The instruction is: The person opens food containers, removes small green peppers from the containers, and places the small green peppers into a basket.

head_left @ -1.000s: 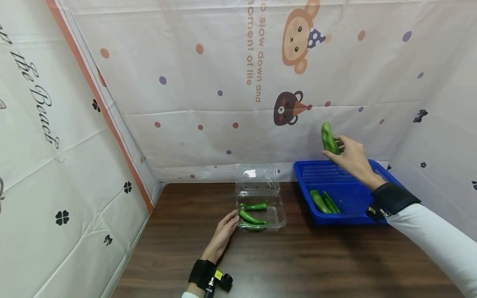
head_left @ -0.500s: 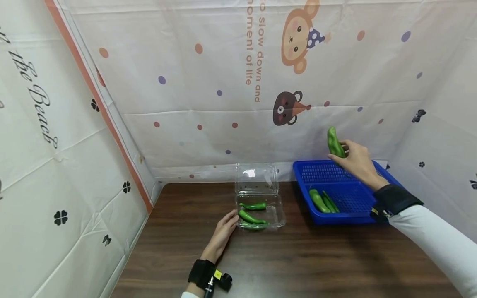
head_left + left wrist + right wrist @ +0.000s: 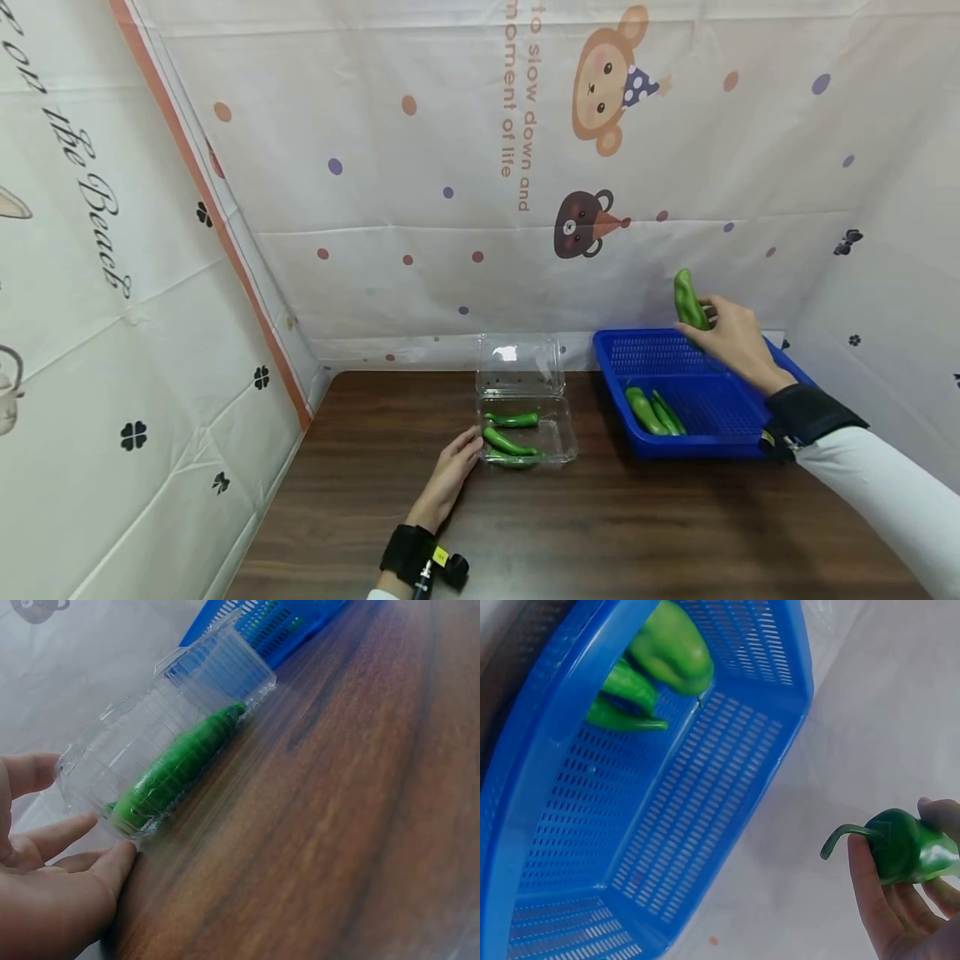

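Note:
My right hand [image 3: 738, 340] pinches a large green pepper [image 3: 688, 302] between thumb and fingers, holding it upright over the back of the blue basket [image 3: 720, 417]. In the right wrist view, the curved stem [image 3: 838, 834] of that pepper sticks out past a fingertip. My left hand [image 3: 448, 473] rests at the left side of a clear plastic clamshell box [image 3: 557, 433], its fingertips touching the wall. The box's lid [image 3: 517, 362] stands raised at the back. Several slim green chili peppers [image 3: 512, 442] lie inside the box, one close to its front wall.
At the left of the basket lie a thick green pepper [image 3: 645, 410] and slimmer green ones [image 3: 667, 413] beside it. The brown wooden table [image 3: 600, 533] ends against a printed white cloth [image 3: 420, 183] behind the box and basket.
My right hand has moved a little right and down with the green pepper, nearer to the basket. The left hand keeps its place at the box.

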Available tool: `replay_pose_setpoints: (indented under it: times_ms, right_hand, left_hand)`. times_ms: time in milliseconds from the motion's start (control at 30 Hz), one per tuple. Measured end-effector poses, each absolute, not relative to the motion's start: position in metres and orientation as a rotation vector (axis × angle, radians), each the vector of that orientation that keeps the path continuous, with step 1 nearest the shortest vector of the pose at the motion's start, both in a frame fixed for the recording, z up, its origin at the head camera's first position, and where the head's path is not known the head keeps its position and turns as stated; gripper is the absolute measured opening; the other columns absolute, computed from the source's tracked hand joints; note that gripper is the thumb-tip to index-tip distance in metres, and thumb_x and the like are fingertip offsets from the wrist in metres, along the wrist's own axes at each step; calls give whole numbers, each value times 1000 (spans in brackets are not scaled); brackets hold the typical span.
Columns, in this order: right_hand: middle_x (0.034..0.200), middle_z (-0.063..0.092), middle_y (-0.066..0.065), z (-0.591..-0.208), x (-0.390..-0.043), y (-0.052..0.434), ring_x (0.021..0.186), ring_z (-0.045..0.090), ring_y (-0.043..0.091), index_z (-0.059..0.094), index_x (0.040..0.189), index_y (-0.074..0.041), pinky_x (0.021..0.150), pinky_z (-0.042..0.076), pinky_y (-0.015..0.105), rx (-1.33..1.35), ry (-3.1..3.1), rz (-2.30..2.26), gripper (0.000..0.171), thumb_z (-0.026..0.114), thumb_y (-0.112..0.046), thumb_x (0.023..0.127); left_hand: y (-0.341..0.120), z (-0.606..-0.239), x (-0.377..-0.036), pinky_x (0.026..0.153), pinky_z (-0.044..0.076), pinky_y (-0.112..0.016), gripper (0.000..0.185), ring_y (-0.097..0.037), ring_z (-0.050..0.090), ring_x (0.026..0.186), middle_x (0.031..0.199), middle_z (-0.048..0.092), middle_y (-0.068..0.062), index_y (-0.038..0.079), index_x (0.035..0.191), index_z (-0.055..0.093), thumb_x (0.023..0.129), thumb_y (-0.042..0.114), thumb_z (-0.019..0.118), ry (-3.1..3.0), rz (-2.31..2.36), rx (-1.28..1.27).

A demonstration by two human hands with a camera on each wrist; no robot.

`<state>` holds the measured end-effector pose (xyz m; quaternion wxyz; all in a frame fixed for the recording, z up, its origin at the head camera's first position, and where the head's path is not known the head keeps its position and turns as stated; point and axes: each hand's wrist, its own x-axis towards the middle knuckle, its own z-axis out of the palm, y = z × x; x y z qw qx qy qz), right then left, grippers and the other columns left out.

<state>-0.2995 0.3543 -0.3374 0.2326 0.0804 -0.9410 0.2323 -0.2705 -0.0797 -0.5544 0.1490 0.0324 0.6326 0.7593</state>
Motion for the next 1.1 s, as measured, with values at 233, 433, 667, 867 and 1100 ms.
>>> replay_pose_setpoints:
  times_ms: [233,433,667,867,1100]
  right_hand:
    - [108,64,42,-342,-297,360,87,67,53,52,135,17,61,60,54,226,-2573,613,58,74,-18,94]
    - [108,64,44,-345,-295,364,89,68,56,52,133,18,59,60,53,215,-2577,594,58,74,-19,94]
    - [106,64,42,-348,-291,368,78,69,48,53,133,17,49,50,27,206,-2594,609,59,76,-20,93]
    - [105,65,41,-351,-289,368,71,68,39,53,133,18,51,55,36,212,-2619,604,61,75,-23,94]
    - [104,64,42,-358,-286,370,73,68,44,53,132,19,51,57,43,217,-2630,592,59,75,-21,94]
  left_hand:
    - [-83,-556,-269,130,23,-53,64,-39,22,156,168,23,-21,0,160,27,109,30,51,1823,2182,83]
    - [-83,-557,-269,130,24,-53,64,-39,22,156,168,23,-22,0,160,27,109,30,50,1832,2176,80]
    - [-82,-557,-268,130,24,-52,63,-38,21,157,168,24,-22,-1,160,28,109,29,51,1819,2183,74]
    - [-81,-554,-267,130,24,-53,63,-39,21,157,169,21,-21,2,161,27,109,31,49,1832,2156,91]
    - [-80,-550,-266,130,26,-52,62,-38,22,157,169,21,-21,3,161,28,109,30,49,1836,2153,84]
